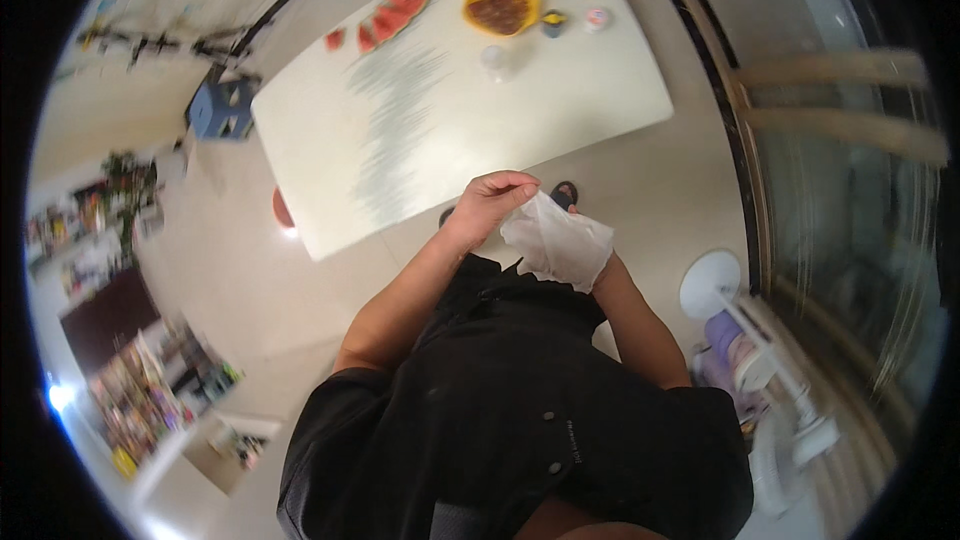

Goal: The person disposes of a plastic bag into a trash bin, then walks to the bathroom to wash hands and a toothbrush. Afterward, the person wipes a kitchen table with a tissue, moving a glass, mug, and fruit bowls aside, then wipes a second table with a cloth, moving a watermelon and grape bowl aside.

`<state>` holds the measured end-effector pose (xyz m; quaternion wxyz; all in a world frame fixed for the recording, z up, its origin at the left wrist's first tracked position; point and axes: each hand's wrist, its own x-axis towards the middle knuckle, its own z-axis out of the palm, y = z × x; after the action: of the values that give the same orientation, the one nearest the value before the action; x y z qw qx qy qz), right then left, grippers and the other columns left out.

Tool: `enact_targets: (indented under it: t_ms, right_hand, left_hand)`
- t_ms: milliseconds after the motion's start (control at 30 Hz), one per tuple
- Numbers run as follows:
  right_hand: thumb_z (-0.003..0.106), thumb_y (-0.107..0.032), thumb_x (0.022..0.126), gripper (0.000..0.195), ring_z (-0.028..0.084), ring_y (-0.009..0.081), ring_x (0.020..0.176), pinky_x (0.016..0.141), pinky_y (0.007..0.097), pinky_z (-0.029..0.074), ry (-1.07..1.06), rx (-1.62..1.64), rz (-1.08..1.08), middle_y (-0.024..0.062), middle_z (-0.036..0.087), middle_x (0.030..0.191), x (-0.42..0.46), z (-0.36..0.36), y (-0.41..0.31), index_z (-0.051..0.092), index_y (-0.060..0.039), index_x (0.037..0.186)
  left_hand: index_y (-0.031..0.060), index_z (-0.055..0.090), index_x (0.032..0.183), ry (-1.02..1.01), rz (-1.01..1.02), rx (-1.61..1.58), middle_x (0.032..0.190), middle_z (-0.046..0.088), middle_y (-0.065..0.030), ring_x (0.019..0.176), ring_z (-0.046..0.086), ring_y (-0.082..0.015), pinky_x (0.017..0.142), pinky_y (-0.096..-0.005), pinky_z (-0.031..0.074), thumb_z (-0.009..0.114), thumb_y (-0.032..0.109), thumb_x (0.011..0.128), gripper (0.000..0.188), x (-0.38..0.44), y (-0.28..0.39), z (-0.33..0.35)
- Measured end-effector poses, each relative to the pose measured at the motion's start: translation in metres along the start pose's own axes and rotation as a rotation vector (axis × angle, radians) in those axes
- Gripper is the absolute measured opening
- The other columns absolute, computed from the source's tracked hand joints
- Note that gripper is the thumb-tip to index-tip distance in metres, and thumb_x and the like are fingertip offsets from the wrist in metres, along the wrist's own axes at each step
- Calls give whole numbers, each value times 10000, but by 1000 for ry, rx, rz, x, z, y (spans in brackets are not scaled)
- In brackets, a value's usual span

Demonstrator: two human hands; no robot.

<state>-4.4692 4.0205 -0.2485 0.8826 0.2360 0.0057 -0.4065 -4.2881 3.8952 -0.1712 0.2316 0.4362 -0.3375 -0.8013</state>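
Both hands are raised in front of my black shirt (pixel 510 390), near the close edge of a white table (pixel 495 135). My left hand (pixel 491 202) pinches the upper left corner of a crumpled, thin white sheet (pixel 559 244) between thumb and fingers. Tissue or plastic film, I cannot tell which. That sheet covers most of my right hand (pixel 604 274); only the wrist and a bit of finger beyond the far edge show. How the covered fingers are bent is hidden.
Watermelon slices (pixel 390 19), a yellow bowl of brown food (pixel 501 6), a dark jar (pixel 553 22), a pink-and-white container (pixel 596 18) and a clear cup (pixel 494 62) stand on the table. A blue stool (pixel 221 109) is left. On the right are a white fan (pixel 772 457) and sliding glass doors (pixel 832 195).
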Motion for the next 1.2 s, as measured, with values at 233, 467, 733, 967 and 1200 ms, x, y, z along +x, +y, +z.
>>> enact_targets:
  t_ms: [233,467,733,967,1200]
  right_hand:
    - [313,-633,948,743,424,353,1286,1050,470,374,447,-26,305,166,433,1416,64,13,-20,357,-66,1426]
    - [372,-538,963,683,410,367,1306,1107,463,312,172,-170,175,160,434,1434,106,31,28,374,-35,1424]
    - [281,-611,947,719,423,366,1286,1024,533,391,477,-663,-125,147,441,1413,141,41,108,337,-98,1448]
    - [252,-677,918,783,438,349,1268,997,503,416,584,-809,-85,125,433,1418,175,77,165,321,-114,1458]
    - [302,-708,880,819,466,321,1240,948,485,448,737,-905,-123,106,460,1394,169,80,170,332,-125,1454]
  left_hand:
    - [20,675,1028,333,106,-199,916,676,-42,871,621,-123,808,-261,505,646,122,920,151,-41,17,-41]
    - [-13,677,1093,891,265,171,923,691,-45,845,618,-106,791,-247,491,650,125,890,247,-150,26,-264]
    - [90,717,1046,1487,28,893,990,708,-127,930,680,-264,828,-354,522,647,234,814,281,-271,37,-588]
    - [138,728,1042,1645,-126,866,1035,701,-102,963,665,-274,867,-362,522,545,176,858,262,-298,61,-697]
    - [124,731,999,1844,-60,851,980,714,-88,928,671,-273,829,-368,530,588,236,824,252,-327,49,-749]
